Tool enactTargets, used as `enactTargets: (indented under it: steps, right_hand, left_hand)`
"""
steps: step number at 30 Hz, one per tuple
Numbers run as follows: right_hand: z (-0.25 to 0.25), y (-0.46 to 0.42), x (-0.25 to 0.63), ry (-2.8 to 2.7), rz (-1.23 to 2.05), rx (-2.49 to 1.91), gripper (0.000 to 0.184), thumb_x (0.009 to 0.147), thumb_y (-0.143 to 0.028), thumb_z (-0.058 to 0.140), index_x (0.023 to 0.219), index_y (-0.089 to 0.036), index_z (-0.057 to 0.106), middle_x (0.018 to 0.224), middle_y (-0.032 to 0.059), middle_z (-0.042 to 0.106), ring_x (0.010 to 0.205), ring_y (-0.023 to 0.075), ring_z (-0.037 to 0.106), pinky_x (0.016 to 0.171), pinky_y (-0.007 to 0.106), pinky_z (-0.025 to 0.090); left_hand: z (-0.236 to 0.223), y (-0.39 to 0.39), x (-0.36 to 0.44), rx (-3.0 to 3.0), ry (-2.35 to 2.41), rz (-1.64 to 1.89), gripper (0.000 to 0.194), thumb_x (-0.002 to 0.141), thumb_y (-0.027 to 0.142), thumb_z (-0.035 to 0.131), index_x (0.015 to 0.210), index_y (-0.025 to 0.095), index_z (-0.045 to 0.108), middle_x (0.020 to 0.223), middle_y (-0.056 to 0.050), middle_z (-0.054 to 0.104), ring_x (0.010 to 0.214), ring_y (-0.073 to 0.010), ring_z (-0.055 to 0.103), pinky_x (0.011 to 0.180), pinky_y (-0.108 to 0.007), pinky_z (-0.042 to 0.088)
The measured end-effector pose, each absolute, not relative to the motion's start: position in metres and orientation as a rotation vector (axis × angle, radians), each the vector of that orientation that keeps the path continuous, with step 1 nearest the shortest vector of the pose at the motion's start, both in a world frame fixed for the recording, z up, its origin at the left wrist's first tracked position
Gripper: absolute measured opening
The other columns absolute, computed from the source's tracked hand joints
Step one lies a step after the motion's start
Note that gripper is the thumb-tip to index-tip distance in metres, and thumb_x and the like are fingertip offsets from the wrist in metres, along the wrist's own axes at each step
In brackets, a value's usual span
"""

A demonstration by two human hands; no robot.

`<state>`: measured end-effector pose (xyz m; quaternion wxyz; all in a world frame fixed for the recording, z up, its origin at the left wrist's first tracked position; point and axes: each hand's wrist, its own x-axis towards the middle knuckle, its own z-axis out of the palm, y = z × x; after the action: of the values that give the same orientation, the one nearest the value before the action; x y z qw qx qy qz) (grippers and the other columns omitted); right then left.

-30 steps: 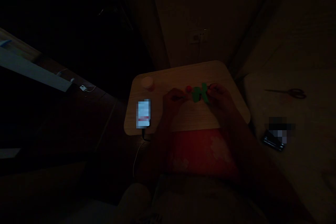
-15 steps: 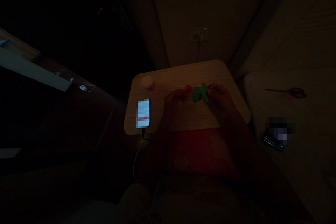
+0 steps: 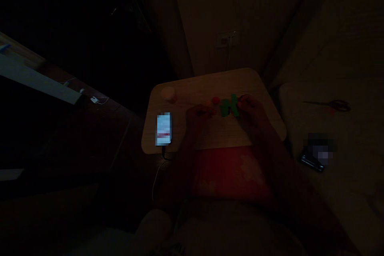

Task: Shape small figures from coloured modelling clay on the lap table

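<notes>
The right hand [image 3: 252, 107] had its fingertips closed on the right edge of a green piece [image 3: 233, 106], which stood just to the left of those fingers, over the table [image 3: 192, 87]. The left hand [image 3: 198, 113] was on the other side of the green piece, a little apart from it, its fingers drawn together; in the dim light I could not tell whether they pinched anything.

Between the hands, just beyond the left fingertips, was a small red ball [image 3: 215, 100], with a faint orange patch [image 3: 209, 104] beside it. Farther out, beyond and to the left of the left hand, stood a round tub [image 3: 168, 94] with a pale top. Nearer the person, left of that same hand, lay a lit phone [image 3: 163, 129], a cord [image 3: 154, 186] trailing below it off the table edge.

On the near side of both hands, past the table edge, was a red cloth [image 3: 220, 176] with paler patches. Well to the right of the right hand, scissors [image 3: 339, 105] and a dark, shiny object [image 3: 312, 162] lay on a pale surface [image 3: 295, 122].
</notes>
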<state>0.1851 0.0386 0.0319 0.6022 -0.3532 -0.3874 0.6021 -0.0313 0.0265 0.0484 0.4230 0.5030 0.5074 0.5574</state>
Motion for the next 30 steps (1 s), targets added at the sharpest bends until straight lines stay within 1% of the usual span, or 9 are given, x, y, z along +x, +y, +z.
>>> enactTargets:
  steps: [2,7,9,12,14,17,19,23,30]
  right_hand:
    - [0.0338,0.0379,0.1843,-0.877,1.41,-0.813,0.03,0.07,-0.032,0.092,0.083,-0.028,0.066,0.083,-0.0024,0.069,0.07,0.0157,0.066,0.062,0.031,0.057]
    - [0.0354,0.0367,0.1833,-0.867,1.418,-0.788,0.029,0.071,-0.032,0.092,0.083,-0.028,0.066,0.083,-0.0027,0.068,0.071,0.0151,0.066,0.064,0.03,0.057]
    - [0.035,0.0367,0.1834,-0.866,1.418,-0.783,0.029,0.071,-0.031,0.092,0.083,-0.028,0.066,0.083,-0.0026,0.068,0.071,0.0152,0.066,0.065,0.031,0.058]
    - [0.0348,0.0371,0.1837,-0.854,1.426,-0.792,0.03,0.069,-0.031,0.094,0.082,-0.028,0.067,0.081,-0.0027,0.068,0.069,0.0148,0.065,0.062,0.029,0.057]
    - [0.0353,0.0373,0.1837,-0.848,1.426,-0.8,0.031,0.067,-0.031,0.095,0.081,-0.028,0.067,0.081,-0.0026,0.068,0.068,0.0144,0.064,0.058,0.027,0.056]
    - [0.0362,0.0374,0.1838,-0.857,1.425,-0.781,0.032,0.067,-0.032,0.095,0.08,-0.028,0.066,0.08,-0.0032,0.068,0.068,0.0136,0.065,0.058,0.026,0.057]
    - [0.0367,0.0372,0.1838,-0.862,1.435,-0.776,0.032,0.067,-0.032,0.096,0.08,-0.028,0.067,0.08,-0.0035,0.068,0.068,0.0133,0.065,0.06,0.027,0.058]
    - [0.0383,0.0355,0.1829,-0.839,1.434,-0.823,0.032,0.065,-0.033,0.096,0.08,-0.028,0.068,0.082,-0.0029,0.07,0.069,0.0147,0.066,0.062,0.029,0.06]
    - [0.042,0.0327,0.1809,-0.9,1.409,-0.874,0.037,0.063,-0.04,0.095,0.079,-0.029,0.063,0.08,-0.0016,0.069,0.067,0.0171,0.064,0.059,0.031,0.058]
  left_hand:
    - [0.0476,0.0271,-0.0316,1.281,1.247,1.432,0.035,0.062,0.035,0.095,0.062,0.016,0.065,0.07,-0.001,0.072,0.065,-0.0135,0.066,0.06,-0.025,0.05]
    - [0.053,0.0277,-0.0338,1.458,1.158,1.428,0.031,0.09,0.041,0.074,0.069,0.018,0.075,0.076,-0.003,0.071,0.068,-0.0126,0.062,0.065,-0.026,0.051]
    - [0.0543,0.0273,-0.0342,1.514,1.162,1.418,0.031,0.093,0.039,0.069,0.071,0.019,0.077,0.076,-0.003,0.07,0.07,-0.0133,0.062,0.069,-0.027,0.052]
    - [0.0527,0.0266,-0.0331,1.453,1.175,1.376,0.017,0.086,0.035,0.077,0.085,0.019,0.08,0.077,-0.002,0.072,0.068,-0.0139,0.062,0.067,-0.028,0.052]
    - [0.0507,0.0263,-0.032,1.387,1.174,1.378,0.023,0.078,0.033,0.085,0.096,0.02,0.079,0.084,-0.002,0.075,0.071,-0.0144,0.065,0.067,-0.027,0.053]
    - [0.0499,0.0267,-0.0317,1.398,1.192,1.391,0.024,0.071,0.031,0.089,0.09,0.02,0.078,0.086,-0.002,0.076,0.078,-0.0157,0.068,0.072,-0.027,0.055]
    - [0.051,0.0268,-0.0321,1.452,1.186,1.387,0.02,0.072,0.032,0.089,0.083,0.019,0.078,0.085,-0.003,0.076,0.079,-0.0162,0.069,0.074,-0.028,0.056]
    - [0.0542,0.0257,-0.0321,1.576,1.127,1.416,0.014,0.079,0.032,0.086,0.088,0.022,0.082,0.094,-0.006,0.078,0.087,-0.0179,0.072,0.079,-0.03,0.058]
    - [0.0543,0.023,-0.0275,1.63,1.125,1.479,0.019,0.08,0.039,0.087,0.09,0.023,0.083,0.095,-0.007,0.077,0.086,-0.018,0.071,0.077,-0.03,0.058]
